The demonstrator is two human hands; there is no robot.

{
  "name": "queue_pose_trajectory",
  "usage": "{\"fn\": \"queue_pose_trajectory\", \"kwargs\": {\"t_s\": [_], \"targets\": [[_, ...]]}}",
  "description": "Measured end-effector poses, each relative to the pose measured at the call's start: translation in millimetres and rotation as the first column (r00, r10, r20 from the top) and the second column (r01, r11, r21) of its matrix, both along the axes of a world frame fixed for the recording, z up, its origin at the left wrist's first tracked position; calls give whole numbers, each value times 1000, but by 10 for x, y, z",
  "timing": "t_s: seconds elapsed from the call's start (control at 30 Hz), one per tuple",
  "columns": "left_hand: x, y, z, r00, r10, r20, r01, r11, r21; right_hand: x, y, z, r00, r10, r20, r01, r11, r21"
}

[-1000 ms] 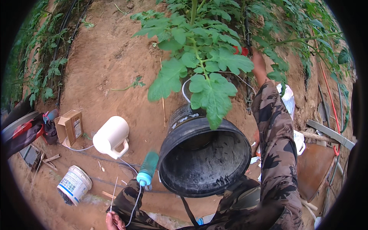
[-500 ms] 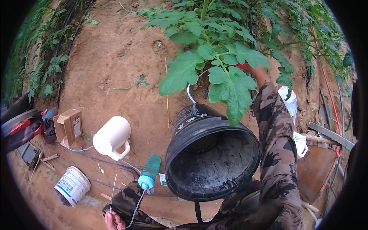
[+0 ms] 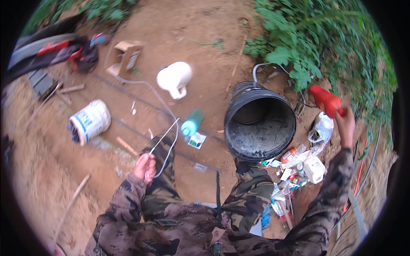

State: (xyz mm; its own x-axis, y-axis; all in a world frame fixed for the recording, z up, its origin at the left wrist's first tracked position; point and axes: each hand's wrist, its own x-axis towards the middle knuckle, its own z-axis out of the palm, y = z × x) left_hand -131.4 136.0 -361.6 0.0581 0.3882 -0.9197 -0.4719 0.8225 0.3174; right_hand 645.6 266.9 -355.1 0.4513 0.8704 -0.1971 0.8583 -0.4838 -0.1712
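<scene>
My left hand [image 3: 145, 167] is closed on a thin pale rod [image 3: 164, 137], which slants up over my thigh. A white tube [image 3: 164, 103] loops beside the rod. At the right, my right hand [image 3: 347, 123] is closed around a red object [image 3: 326, 101], smeared by motion; its exact kind I cannot make out. It hangs beside green leafy plants [image 3: 294, 55]. Between the hands, a black bucket [image 3: 271, 123] lies tilted, its mouth toward me. A teal bottle [image 3: 193, 121] with a light blue end lies beyond the rod's tip, and a white handled pitcher [image 3: 174, 77] is farther off.
A white bucket [image 3: 89, 121] leans at the left; behind it is an open cardboard box [image 3: 127, 55]. Dark hoses cross the soil. Right of the black bucket are a plastic bag [image 3: 321, 128], a white jug [image 3: 314, 170] and scattered packets. A stick [image 3: 71, 205] lies lower left.
The view has shifted, bringing my torso and more ground into sight. My right hand has come out from behind the leaves, holding the red object. My left hand still holds the rod.
</scene>
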Motion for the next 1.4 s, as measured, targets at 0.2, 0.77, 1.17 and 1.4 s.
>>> {"fn": "queue_pose_trajectory", "kwargs": {"t_s": [0.2,0.77,1.17,1.4], "targets": [[-170,-110,965,992,74,-106,-73,997,14,-813,-353,1680,992,117,47,-116,993,-37],[-1841,456,2901,982,-93,-162,140,939,313,-4826,-300,4069,908,338,-247,-312,940,140],[-2578,548,3001,990,61,-125,-18,946,324,-6790,119,3275,742,580,-335,-545,814,203],[-3110,1398,2426,986,-125,-114,152,950,274,-7694,549,2214,885,343,-316,-346,937,47]]}}
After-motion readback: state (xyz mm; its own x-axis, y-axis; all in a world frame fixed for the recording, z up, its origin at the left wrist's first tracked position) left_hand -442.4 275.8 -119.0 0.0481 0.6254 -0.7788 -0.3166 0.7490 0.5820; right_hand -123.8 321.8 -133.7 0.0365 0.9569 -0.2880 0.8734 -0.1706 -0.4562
